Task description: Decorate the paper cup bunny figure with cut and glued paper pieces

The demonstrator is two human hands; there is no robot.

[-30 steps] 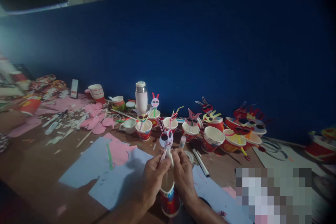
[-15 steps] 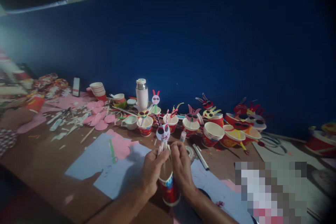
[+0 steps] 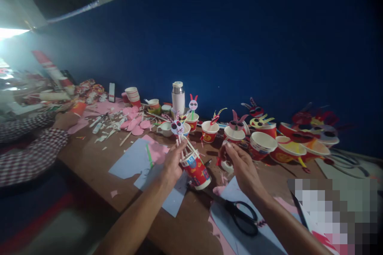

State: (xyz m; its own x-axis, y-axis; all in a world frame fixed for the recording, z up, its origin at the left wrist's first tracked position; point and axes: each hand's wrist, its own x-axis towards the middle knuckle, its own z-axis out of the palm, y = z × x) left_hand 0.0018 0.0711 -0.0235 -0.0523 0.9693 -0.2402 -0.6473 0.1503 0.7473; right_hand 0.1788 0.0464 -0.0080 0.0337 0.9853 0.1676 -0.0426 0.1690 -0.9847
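Observation:
My left hand (image 3: 175, 158) is closed around white sticks at the rim of a red printed paper cup (image 3: 198, 173), which it holds tilted above the table. Above the fingers stands a white paper rabbit face (image 3: 178, 128) with dark glasses, a stitched mouth and patterned ears. To the right, my right hand (image 3: 243, 163) has its thumb and fingers pinched together; what they hold, if anything, I cannot make out. A roll of tape (image 3: 226, 166) lies just below those fingertips. Black-handled scissors (image 3: 243, 217) rest on blue paper between my forearms.
Several paper cups with paper faces (image 3: 210, 130) line the back, beside a stack of cups (image 3: 262, 145) and a flask (image 3: 178, 99). Pink paper pieces (image 3: 136, 125) and scraps cover the left. A co-worker's checked sleeve (image 3: 38, 159) reaches in there, the hand at a red cup (image 3: 78, 108).
My right hand has left the cup and moved right, over the tape roll. My left hand has tilted the cup, and the scissors have come into view. The view has swung left.

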